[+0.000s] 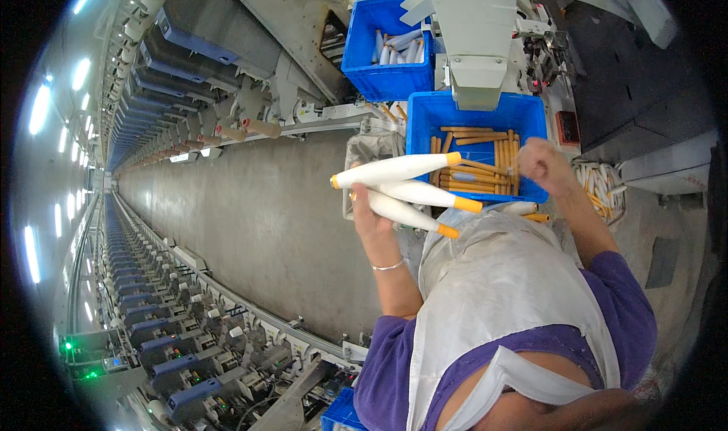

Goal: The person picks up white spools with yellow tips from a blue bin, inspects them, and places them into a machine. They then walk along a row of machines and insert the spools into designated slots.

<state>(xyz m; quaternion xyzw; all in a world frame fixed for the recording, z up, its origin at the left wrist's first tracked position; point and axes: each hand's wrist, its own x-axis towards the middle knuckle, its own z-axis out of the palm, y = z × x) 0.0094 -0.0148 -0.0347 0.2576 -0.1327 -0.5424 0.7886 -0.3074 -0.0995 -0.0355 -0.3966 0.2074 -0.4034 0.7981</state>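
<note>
Three spinning bobbins (397, 171) wound with white yarn on yellow-orange tubes lie fanned across my left hand (371, 217), which is closed round their left ends. They are held above the left side of a blue crate (478, 103). Inside that crate are many orange bobbin tubes (474, 168), mostly with no yarn, some lying across and some lengthwise. At the crate's right edge my right hand (544, 166) is raised with its fingers curled in. Whether anything is inside those fingers is hidden.
Behind stands another blue crate (387, 75) with white-wound bobbins. A sack (599, 188) of bobbins is on the floor at the right. A grey machine arm (476, 44) overhangs the nearer crate. Long rows of spinning machinery (174, 355) flank the aisle floor (258, 219) at the left.
</note>
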